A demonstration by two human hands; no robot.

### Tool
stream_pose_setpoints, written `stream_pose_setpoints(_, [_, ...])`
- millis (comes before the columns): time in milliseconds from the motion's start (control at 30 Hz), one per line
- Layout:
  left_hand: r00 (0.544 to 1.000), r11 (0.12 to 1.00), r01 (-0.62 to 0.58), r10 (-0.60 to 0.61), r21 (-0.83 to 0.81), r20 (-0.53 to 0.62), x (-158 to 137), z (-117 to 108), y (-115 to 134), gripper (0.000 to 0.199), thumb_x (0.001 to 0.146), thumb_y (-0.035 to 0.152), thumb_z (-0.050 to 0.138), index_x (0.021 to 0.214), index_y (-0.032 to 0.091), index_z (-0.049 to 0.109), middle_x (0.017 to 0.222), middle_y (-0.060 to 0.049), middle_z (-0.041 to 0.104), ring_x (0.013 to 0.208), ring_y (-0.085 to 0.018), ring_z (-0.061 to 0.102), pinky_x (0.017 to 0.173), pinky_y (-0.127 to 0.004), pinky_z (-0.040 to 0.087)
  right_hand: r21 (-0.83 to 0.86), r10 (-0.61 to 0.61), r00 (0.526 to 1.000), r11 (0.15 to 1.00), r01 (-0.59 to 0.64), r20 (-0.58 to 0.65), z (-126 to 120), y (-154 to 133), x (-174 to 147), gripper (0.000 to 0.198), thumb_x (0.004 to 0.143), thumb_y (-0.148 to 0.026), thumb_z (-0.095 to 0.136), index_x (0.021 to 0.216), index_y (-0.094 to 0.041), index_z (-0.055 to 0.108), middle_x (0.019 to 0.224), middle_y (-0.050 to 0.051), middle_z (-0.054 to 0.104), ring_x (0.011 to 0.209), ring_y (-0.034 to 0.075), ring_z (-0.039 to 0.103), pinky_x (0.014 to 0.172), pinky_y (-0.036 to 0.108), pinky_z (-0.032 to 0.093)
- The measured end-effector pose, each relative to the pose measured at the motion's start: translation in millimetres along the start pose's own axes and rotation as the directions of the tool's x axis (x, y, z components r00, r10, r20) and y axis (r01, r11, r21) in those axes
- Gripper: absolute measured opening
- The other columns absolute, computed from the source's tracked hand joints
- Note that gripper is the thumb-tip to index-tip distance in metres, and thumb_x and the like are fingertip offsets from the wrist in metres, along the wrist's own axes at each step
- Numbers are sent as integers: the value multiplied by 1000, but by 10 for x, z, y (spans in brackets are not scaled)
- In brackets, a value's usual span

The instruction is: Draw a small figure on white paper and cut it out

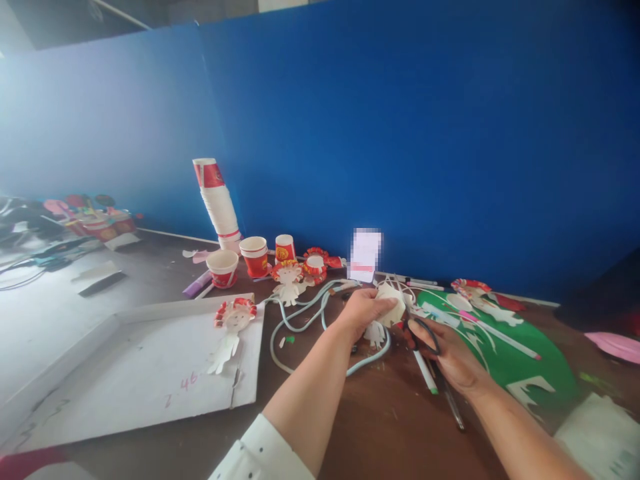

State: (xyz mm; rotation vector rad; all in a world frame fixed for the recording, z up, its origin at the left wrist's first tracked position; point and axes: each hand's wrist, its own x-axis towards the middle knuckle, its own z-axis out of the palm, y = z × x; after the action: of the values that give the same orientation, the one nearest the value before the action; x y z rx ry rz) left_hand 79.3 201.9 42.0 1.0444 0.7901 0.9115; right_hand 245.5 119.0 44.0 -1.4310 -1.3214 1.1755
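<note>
My left hand [364,311] is closed on a piece of cream-white paper [391,303], pinched between thumb and fingers. A pair of scissors [424,335] with black handles is in my right hand [453,353], my fingers through the loops. Its blades point up at the paper's right edge; whether they are cutting into it I cannot tell. Just below my hands lie a white marker with a green end [425,373] and a dark pen [453,400]. A small white paper cut-out [374,335] shows beneath the held paper.
A leaning stack of paper cups [219,207] stands by the blue partition [400,133], near single red cups [255,257]. A white cardboard tray [125,373] bears a lion-like paper figure [235,317]. A pale cable [275,340] loops mid-table. Green sheet [545,347] lies right, phone [365,257] behind.
</note>
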Motion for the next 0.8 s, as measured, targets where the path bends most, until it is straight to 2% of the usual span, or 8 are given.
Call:
stream_pose_setpoints(333, [1000, 1000, 9, -8, 5, -25, -22, 19, 18, 41, 60, 40, 82, 85, 9, 72, 72, -8, 68, 55, -13, 58, 52, -24, 44, -16, 13, 1000, 1000, -13, -6, 5, -10, -11, 35, 80, -58, 63, 79, -23, 69, 69, -1, 62, 65, 17, 53, 55, 26, 34])
stream_pose_setpoints(600, [999, 999, 6, -7, -31, -37, -36, 69, 11, 36, 62, 36, 80, 85, 10, 72, 74, -9, 69, 60, -15, 61, 59, -27, 47, -15, 6, 1000, 1000, -7, -27, 26, -36, -2, 35, 79, -58, 64, 76, -23, 70, 66, -1, 61, 63, 17, 52, 55, 26, 35])
stream_pose_setpoints(800, [996, 999, 14, -18, -42, -88, -90, 145, 71, 25, 67, 27, 76, 84, 9, 71, 68, -6, 67, 55, -13, 58, 59, -26, 46, 51, 23, 999, 998, -20, -42, 18, 20, 20, 33, 78, -56, 67, 78, -23, 70, 68, -1, 63, 65, 17, 54, 57, 26, 36])
